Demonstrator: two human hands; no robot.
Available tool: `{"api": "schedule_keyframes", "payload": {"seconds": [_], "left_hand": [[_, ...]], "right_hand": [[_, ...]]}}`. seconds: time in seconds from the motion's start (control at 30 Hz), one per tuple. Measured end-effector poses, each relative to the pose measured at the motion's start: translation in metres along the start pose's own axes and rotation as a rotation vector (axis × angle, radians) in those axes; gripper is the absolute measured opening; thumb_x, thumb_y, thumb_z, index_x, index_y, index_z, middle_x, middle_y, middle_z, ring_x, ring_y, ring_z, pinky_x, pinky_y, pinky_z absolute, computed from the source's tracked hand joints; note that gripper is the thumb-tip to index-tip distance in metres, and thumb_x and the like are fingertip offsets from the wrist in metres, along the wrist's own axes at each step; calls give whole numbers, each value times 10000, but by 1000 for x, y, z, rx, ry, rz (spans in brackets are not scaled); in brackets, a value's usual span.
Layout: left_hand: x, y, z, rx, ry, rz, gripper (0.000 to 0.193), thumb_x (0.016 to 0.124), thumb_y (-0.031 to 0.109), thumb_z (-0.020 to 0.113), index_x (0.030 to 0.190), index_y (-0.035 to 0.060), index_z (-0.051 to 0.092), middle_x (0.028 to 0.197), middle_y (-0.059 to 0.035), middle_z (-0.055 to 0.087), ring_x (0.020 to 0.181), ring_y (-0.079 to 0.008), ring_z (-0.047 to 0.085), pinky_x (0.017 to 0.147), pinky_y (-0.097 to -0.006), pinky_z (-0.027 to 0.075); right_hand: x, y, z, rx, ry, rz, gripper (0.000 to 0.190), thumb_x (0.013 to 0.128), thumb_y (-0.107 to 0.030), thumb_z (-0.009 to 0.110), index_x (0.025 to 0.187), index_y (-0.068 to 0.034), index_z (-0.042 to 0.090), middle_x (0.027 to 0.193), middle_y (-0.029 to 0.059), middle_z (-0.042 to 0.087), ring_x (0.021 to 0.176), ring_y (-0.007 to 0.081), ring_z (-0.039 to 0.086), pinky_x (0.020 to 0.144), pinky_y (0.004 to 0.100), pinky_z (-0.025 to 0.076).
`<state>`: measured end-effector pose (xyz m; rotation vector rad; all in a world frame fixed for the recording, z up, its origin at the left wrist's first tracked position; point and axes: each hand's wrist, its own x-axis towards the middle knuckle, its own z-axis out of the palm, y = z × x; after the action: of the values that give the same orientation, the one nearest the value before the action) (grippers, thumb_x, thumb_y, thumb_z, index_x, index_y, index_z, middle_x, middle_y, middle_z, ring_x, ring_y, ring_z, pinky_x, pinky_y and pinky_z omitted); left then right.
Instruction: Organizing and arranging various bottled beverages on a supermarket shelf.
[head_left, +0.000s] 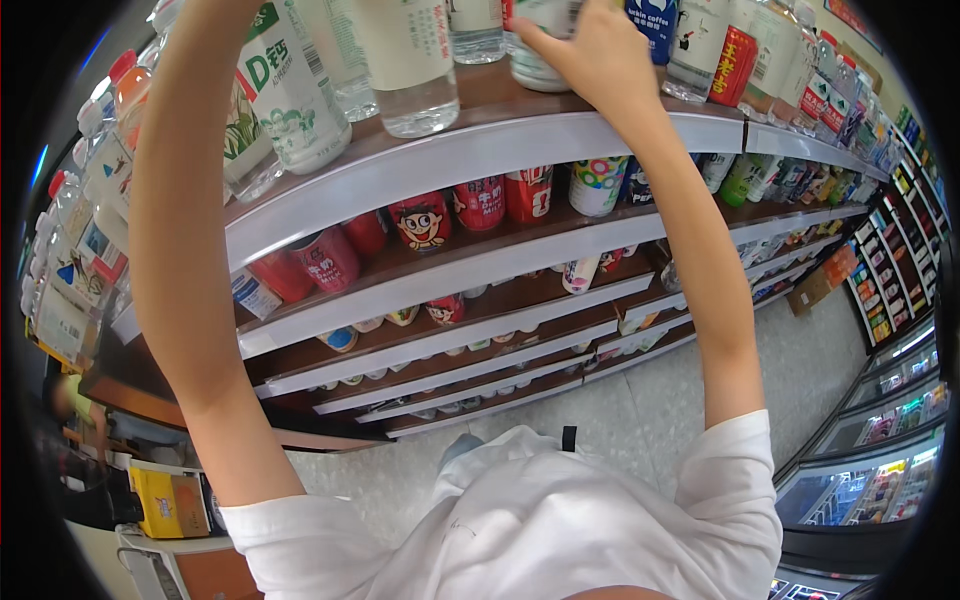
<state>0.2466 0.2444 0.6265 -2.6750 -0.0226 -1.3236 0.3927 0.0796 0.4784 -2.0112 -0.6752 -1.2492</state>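
Observation:
My right hand (592, 56) reaches onto the top shelf (487, 97), its thumb and fingers against a white-and-green plastic bottle (536, 67) near the picture's upper edge. Whether it grips the bottle cannot be told. Up at the left goes my left arm, but the left hand lies beyond the frame's top edge. Beside that forearm stands a white AD calcium drink bottle (296, 112). To its right is a clear bottle with a pale label (412, 82). A blue luckin coffee container (657, 26) and a red Wanglaoji pack (731, 66) stand right of my right hand.
Lower shelves hold red milk cans (330, 259), a colourful dotted can (598, 185) and small cups. More bottles line the left end (71, 277). Glass-fronted coolers (862, 480) stand at the right, with a cardboard box (810, 292) on the floor. Another person (86, 405) is at the far left.

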Motion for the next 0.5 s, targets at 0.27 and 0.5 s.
{"api": "schedule_keyframes", "payload": {"seconds": [0.27,0.5], "left_hand": [[-11,14,12,36,49,-74,1017,887,480,675,1482,-214,228,1171,-391,633,1127,-453,652,984,-440,513],[-22,28,21,17,128,-85,844,928,422,666,1495,-111,338,1193,-336,645,1140,-445,632,988,-464,496]], "right_hand": [[25,-21,80,227,-207,-125,596,906,-441,715,1045,127,601,907,313,693,864,448,702,800,487,561],[38,15,55,643,-549,-21,672,924,-655,609,1144,-32,733,905,173,754,873,243,755,736,380,593]]}}
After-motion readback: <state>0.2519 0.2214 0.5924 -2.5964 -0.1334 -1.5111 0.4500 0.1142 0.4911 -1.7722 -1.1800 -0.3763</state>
